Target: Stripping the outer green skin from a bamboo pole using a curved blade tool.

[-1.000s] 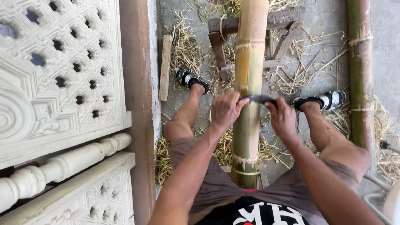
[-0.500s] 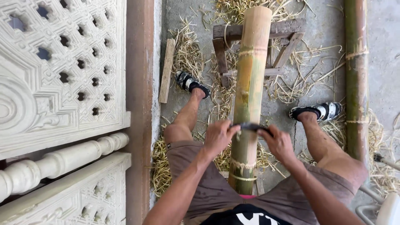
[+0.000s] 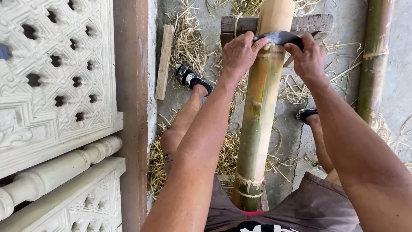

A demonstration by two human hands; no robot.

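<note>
Nearest us, the bamboo pole (image 3: pixel 257 129) rises from between our knees, its lower end at our lap and its far end resting on a wooden stand (image 3: pixel 313 23). Our arms run out along either side of it. Farther up, our left hand (image 3: pixel 238 53) and right hand (image 3: pixel 307 58) each have the grip closed around one end of a dark curved blade (image 3: pixel 279 38), which lies across the pole's top face near the stand. Beyond and around, straw shavings (image 3: pixel 189 25) litter the concrete floor (image 3: pixel 296 124), and a second, greener pole (image 3: pixel 374 60) lies to the right. We judge the risks as these: the round pole could roll under uneven pressure, or the blade could snag at a node and slip toward our legs.
</note>
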